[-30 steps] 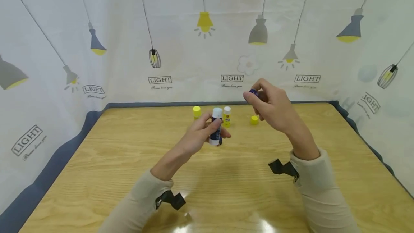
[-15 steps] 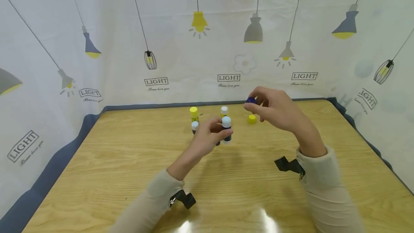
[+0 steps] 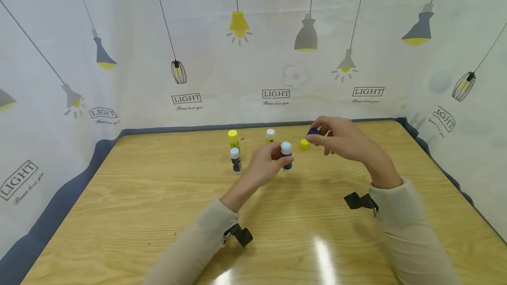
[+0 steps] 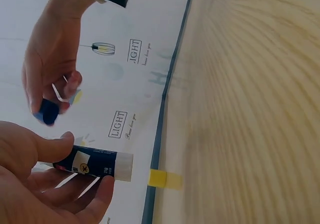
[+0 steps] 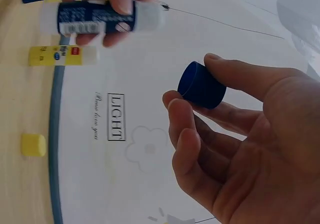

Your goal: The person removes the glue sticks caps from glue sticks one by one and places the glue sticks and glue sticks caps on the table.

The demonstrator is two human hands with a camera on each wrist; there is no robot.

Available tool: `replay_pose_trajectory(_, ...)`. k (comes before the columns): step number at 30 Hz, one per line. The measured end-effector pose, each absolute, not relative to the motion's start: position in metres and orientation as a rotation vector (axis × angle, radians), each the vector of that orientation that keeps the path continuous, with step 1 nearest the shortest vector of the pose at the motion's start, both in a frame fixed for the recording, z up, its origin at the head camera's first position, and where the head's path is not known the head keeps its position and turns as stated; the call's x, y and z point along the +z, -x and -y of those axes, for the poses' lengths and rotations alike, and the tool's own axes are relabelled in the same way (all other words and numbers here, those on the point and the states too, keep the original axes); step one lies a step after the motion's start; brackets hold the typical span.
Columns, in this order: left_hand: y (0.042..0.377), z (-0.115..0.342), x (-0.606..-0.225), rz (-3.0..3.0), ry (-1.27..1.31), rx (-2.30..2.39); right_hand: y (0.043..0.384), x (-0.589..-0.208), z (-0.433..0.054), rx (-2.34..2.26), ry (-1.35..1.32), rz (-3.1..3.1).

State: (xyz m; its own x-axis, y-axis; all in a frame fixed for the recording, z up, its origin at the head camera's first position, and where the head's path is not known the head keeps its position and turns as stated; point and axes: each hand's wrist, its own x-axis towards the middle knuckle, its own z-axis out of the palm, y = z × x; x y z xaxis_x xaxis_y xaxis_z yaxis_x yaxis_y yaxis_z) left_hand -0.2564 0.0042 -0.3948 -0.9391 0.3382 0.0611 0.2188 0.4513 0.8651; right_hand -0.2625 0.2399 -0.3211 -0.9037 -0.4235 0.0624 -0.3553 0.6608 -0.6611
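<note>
In the head view my left hand (image 3: 263, 164) grips a dark blue glue stick (image 3: 287, 164) upright above the table, its white top bare. The left wrist view shows the thumb on one side of the glue stick (image 4: 95, 163) and fingers round the other. Slightly higher and to the right, my right hand (image 3: 343, 139) pinches a dark blue cap (image 3: 313, 131) between thumb and fingers. That cap (image 5: 202, 85) has its open end away from the palm in the right wrist view. A gap separates it from the glue stick.
A second dark blue glue stick (image 3: 235, 164) with a white top stands left of my left hand. Behind are a yellow-capped glue stick (image 3: 233, 137) and a yellow glue stick with a white top (image 3: 270, 135). A loose yellow cap (image 3: 304, 144) lies near the table's back edge.
My left hand has moved right with the glue stick, bringing the other dark blue glue stick into sight. My right hand has come lower with the blue cap. The head view has shifted slightly.
</note>
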Motion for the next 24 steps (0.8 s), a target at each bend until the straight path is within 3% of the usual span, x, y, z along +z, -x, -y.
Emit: replay_pose_trajectory(24,0.269,-0.059,-0.412,-2.463,-0.428,1.439,0.284,-0.348,-0.266,-0.925,0.604,-2.638)
